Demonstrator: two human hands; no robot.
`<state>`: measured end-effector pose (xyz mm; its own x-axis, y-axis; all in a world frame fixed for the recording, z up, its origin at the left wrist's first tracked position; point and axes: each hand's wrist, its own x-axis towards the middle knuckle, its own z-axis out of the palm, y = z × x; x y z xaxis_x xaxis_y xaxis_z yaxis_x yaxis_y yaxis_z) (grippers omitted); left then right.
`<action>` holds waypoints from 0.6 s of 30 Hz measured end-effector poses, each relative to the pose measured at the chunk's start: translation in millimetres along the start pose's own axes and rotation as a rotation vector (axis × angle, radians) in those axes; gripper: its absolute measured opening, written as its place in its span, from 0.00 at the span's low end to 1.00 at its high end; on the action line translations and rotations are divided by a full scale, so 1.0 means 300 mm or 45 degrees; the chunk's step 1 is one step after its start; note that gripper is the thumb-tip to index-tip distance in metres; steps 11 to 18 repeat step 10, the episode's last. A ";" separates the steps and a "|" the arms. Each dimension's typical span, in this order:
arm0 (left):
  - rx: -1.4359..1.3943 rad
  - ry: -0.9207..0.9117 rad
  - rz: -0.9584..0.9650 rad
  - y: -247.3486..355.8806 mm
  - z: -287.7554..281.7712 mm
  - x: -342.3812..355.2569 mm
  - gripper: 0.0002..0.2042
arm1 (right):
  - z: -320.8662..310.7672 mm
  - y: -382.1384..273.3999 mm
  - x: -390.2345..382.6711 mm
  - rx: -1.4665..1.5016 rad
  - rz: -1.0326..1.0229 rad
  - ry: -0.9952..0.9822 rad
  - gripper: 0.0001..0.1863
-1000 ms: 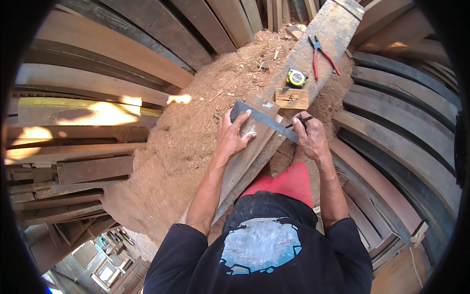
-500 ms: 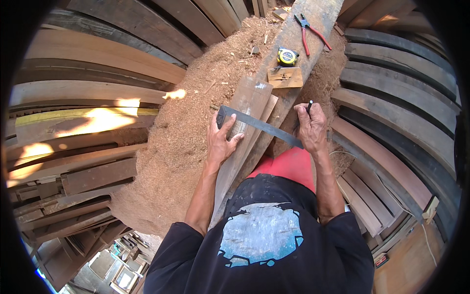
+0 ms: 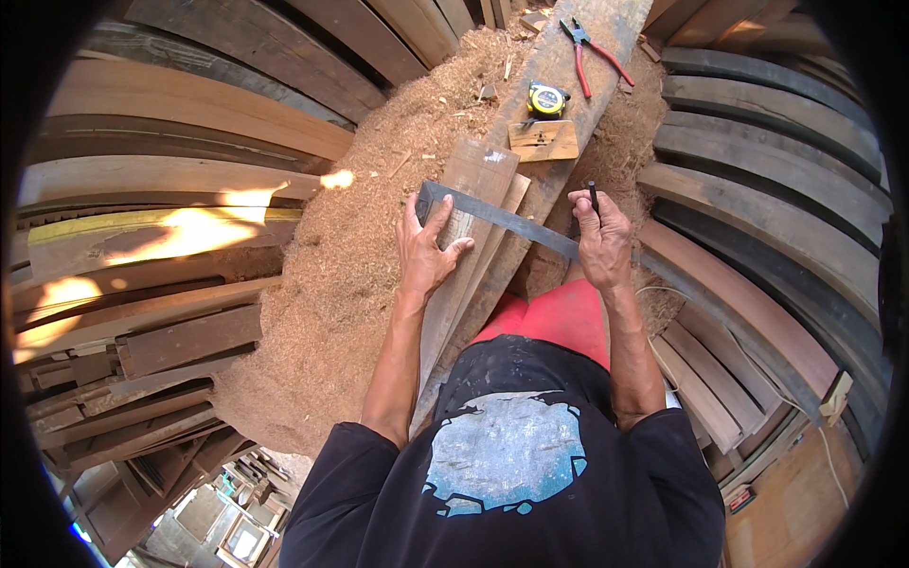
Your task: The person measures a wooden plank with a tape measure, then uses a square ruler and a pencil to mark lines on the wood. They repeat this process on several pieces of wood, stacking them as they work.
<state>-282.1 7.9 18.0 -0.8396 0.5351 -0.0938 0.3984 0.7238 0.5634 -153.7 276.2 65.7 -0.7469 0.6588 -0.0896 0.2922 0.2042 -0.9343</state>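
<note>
A dark metal try square [image 3: 519, 224] lies across a worn grey-brown board [image 3: 476, 170], its stock at the board's left edge. My left hand [image 3: 428, 248] is closed on the stock, with the thumb spread over the board and a finger on the square's corner. Close to the far end of the blade, my right hand [image 3: 604, 241] grips a short black pen [image 3: 594, 197], which points upward from the fingers. Under the board, a paler strip of wood [image 3: 511, 201] sticks out along its right side.
A long plank [image 3: 611, 47] supports the work. On it lie a wooden block [image 3: 554, 142], a yellow-and-black tape measure [image 3: 546, 100] and red-handled pliers [image 3: 583, 59]. Sawdust [image 3: 327, 312] is heaped at the left. Stacked timber [image 3: 757, 151] stands on both sides.
The whole scene has shifted slightly up and left in view. The pen in my right hand has tilted and shows more of its length. The square still lies across the board.
</note>
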 end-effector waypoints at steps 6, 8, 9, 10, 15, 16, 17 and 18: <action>0.036 -0.053 -0.025 0.008 -0.003 0.010 0.46 | -0.011 0.003 -0.009 -0.055 0.006 -0.040 0.12; 0.029 -0.087 -0.032 0.004 -0.006 0.011 0.47 | -0.015 0.003 -0.009 -0.067 -0.005 -0.053 0.11; 0.039 -0.101 -0.045 0.004 -0.007 0.012 0.47 | -0.017 0.003 -0.009 -0.054 -0.008 -0.057 0.12; 0.048 -0.116 -0.059 0.004 -0.008 0.011 0.46 | -0.018 0.005 -0.011 -0.040 -0.010 -0.061 0.12; 0.048 -0.116 -0.059 0.004 -0.008 0.011 0.46 | -0.018 0.005 -0.011 -0.040 -0.010 -0.061 0.12; 0.048 -0.116 -0.059 0.004 -0.008 0.011 0.46 | -0.018 0.005 -0.011 -0.040 -0.010 -0.061 0.12; 0.048 -0.116 -0.059 0.004 -0.008 0.011 0.46 | -0.018 0.005 -0.011 -0.040 -0.010 -0.061 0.12; 0.048 -0.116 -0.059 0.004 -0.008 0.011 0.46 | -0.018 0.005 -0.011 -0.040 -0.010 -0.061 0.12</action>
